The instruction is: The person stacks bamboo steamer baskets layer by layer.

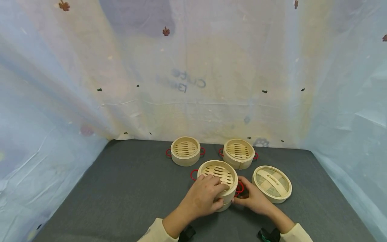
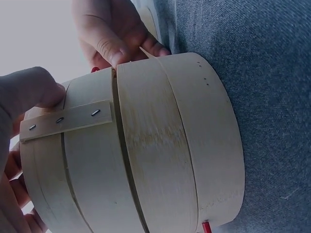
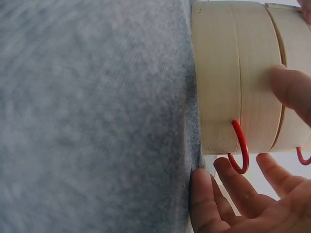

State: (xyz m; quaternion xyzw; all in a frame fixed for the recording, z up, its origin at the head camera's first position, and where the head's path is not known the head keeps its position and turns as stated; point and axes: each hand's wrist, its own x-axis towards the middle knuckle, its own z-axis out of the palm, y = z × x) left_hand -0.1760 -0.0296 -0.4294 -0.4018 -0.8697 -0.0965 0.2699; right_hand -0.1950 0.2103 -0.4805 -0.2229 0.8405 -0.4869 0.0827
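Two round bamboo steamer baskets stand stacked near the middle front in the head view. My left hand point(image 1: 203, 197) grips the near rim of the upper steamer basket point(image 1: 211, 163), fingers over the slatted inside and thumb on the outer wall. That wall has a stapled strip in the left wrist view. Beneath it, the lower steamer basket point(image 2: 214, 136) rests on the dark cloth. My right hand point(image 1: 252, 198) is at the stack's right side, around the red handles. In the right wrist view its thumb point(image 3: 291, 90) touches the wall by the seam; the other fingers spread loosely near the red handle point(image 3: 243, 150).
Behind the stack are two more steamer baskets, one at the back left point(image 1: 185, 161) and one at the back right point(image 1: 237, 164). A woven bamboo lid point(image 1: 279, 198) lies right of my right hand. Pale sheeting point(image 1: 181, 114) encloses the back and sides of the dark tabletop point(image 1: 127, 188).
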